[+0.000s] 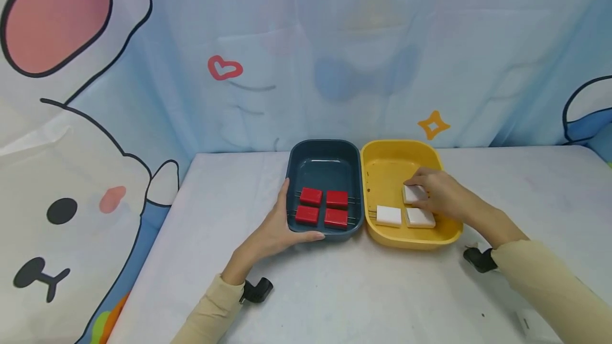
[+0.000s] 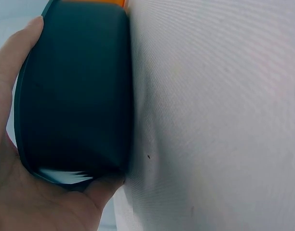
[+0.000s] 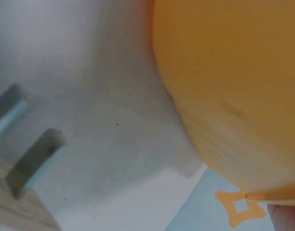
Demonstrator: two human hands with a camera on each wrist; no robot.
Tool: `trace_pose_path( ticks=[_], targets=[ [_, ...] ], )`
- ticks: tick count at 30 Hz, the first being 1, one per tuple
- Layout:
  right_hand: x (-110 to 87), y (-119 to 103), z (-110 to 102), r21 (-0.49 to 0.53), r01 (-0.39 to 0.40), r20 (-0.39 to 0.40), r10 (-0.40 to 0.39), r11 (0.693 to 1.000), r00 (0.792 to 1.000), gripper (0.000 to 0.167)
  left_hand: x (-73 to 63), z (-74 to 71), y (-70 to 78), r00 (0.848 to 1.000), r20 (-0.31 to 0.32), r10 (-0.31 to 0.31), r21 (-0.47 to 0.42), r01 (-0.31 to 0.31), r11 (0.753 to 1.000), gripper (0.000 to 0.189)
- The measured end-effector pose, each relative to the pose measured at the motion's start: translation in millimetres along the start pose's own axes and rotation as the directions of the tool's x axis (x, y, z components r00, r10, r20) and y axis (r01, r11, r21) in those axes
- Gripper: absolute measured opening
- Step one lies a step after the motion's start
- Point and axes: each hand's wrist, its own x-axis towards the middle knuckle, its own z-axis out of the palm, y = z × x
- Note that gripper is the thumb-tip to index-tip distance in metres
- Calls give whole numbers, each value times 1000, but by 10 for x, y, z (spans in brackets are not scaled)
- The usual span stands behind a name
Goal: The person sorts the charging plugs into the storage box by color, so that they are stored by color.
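Right hand [image 1: 441,191] pinching a white block [image 1: 413,194] inside the yellow tray [image 1: 389,162]; left hand [image 1: 277,231] clamped round the near-left corner of the dark blue tray [image 1: 320,166].
An edge-only pinch could let the block slip, or knock the other two white blocks [image 1: 421,218], just nearer the person than the right fingertips; a tug from the left hand might tilt its tray, sliding the four red leaded blocks [image 1: 311,196] beside its fingers.

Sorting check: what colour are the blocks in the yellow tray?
White blocks, seen best in the head view.
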Motion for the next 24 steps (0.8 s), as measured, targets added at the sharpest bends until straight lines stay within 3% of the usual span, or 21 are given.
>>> trace_pose_path(
  ticks=[10, 13, 21, 24],
  targets=[
    [66, -12, 32, -104, 1, 38, 3, 995, 999, 45, -1, 8, -9, 1000, -2, 9, -12, -10, 1000, 131],
    [72, -26, 25, -109, 12, 50, -7, 994, 999, 45, -5, 7, -15, 1000, -2, 18, -18, -18, 1000, 131],
    [71, -24, 31, -109, 14, 54, -8, 994, 999, 45, -21, 11, -4, 1000, -4, -26, 9, 26, 1000, 133],
    [80, -16, 23, -100, 39, 47, -34, 994, 998, 45, -14, 5, -7, 1000, -5, -7, -1, 7, 1000, 133]
  ],
)
